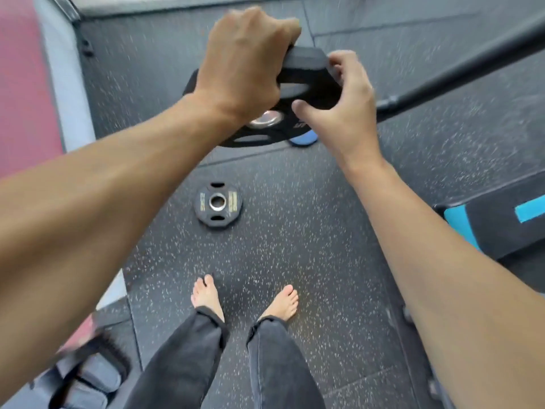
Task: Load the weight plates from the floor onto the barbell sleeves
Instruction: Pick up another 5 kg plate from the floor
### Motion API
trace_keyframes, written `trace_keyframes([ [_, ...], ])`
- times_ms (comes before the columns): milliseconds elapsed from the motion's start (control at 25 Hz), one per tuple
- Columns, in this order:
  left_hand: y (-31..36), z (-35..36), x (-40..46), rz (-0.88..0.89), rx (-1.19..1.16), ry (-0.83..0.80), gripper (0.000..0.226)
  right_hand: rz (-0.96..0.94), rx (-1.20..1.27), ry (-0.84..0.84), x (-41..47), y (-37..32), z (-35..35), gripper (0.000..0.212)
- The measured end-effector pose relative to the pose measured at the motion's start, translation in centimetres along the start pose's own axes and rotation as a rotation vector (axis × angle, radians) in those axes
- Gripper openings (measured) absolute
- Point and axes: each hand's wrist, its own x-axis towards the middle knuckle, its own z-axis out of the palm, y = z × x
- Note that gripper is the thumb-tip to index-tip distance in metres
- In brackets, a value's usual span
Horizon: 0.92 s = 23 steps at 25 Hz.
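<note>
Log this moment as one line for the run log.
step: carrying plate to bar | left hand: grips large plate | right hand: grips same plate | small plate: on floor | barbell: plate not on it

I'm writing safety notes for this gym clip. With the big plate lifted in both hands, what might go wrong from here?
1. The large plate is held up by the left hand and right hand above bare feet; a slip could crush toes.
2. The small plate lies just ahead: a trip hazard.
3. The barbell is close on the right, so fingers might get pinched against it.
</note>
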Motion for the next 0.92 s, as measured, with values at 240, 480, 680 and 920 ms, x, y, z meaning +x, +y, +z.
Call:
trace_keyframes([
  [240, 0.3, -22.8, 5.6, 0.193, 0.049, 0.093, 0.021, -0.232, -0.018, -0.142, 6.1, -22.2, -9.6, 0.046],
  [480, 2.4, -40.0, 7.7, 0.334, 0.059, 0.224, 0.01, -0.312, -0.079, 0.243, 4.3, -37.0, -17.8, 0.034],
  [680, 6.8, -50.6, 7.8, 0.29, -0.216, 0.615, 0.035, -0.204, -0.059, 0.536, 1.4, -47.8, -26.3, 0.036],
  [920, 10.6, -51.8, 4.0, -0.315, -1.586, 0.508, 0.053, -0.064, 0.399, 0.746, -4.3, -55.0, -35.8, 0.021],
])
